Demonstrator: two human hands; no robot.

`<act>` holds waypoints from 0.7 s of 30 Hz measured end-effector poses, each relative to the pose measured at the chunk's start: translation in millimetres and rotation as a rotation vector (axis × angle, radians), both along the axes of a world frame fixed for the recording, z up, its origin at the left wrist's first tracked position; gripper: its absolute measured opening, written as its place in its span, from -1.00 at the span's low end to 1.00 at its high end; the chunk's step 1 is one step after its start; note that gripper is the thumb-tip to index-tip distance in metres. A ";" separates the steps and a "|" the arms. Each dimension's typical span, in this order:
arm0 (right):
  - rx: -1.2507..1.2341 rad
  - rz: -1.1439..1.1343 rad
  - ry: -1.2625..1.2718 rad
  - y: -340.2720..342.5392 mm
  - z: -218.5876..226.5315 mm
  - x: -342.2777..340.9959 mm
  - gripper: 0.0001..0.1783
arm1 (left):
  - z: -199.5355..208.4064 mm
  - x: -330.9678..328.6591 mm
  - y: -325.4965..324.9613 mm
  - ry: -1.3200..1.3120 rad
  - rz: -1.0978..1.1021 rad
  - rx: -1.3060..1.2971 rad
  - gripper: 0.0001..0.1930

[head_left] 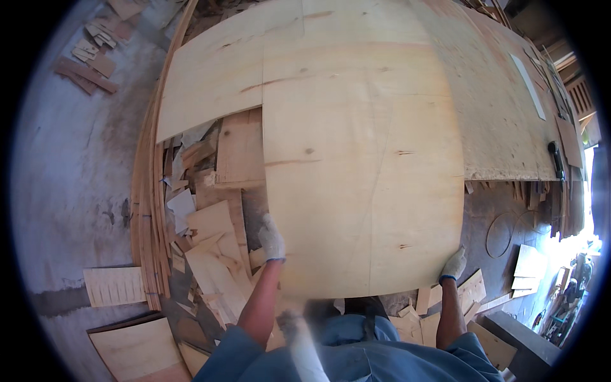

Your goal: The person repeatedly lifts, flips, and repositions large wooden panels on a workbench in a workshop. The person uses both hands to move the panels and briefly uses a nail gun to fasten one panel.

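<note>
A large pale plywood sheet [363, 191] with a few dark knots stretches out in front of my body. My left hand [270, 239], in a white work glove with a blue cuff, grips its left edge near the front corner. On the opposite side, my right hand [454, 264], gloved the same way, is closed round the edge close to the right front corner. The fingers are partly hidden by the sheet. Its far part lies over another plywood sheet [210, 89] and beside a worn board surface [503, 114].
Wood offcuts [219, 254] litter the floor at left, beside a bundle of long strips [151, 210]. A black-handled object [555, 159] and a white strip [527, 86] lie on the right surface. Small panels [527, 270] lie at right. Something pale and blurred [305, 347] crosses my front.
</note>
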State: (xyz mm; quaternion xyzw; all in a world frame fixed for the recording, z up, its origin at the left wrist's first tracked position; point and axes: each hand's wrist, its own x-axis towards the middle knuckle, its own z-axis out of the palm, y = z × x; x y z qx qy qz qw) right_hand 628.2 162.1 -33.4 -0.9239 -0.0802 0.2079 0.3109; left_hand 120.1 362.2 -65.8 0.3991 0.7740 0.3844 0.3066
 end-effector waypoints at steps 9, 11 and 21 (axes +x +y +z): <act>-0.046 0.226 -0.296 -35.1 -66.2 16.8 -0.30 | -21.3 -3.2 -29.7 0.160 -0.111 0.058 -0.34; -0.011 0.208 -0.260 -69.2 -84.2 24.3 -0.45 | -17.7 3.6 -56.4 -0.023 -0.054 -0.085 -0.44; -0.081 0.149 -0.146 -167.0 -80.3 46.3 -0.33 | -85.1 17.8 -227.4 0.236 -0.098 0.085 -0.36</act>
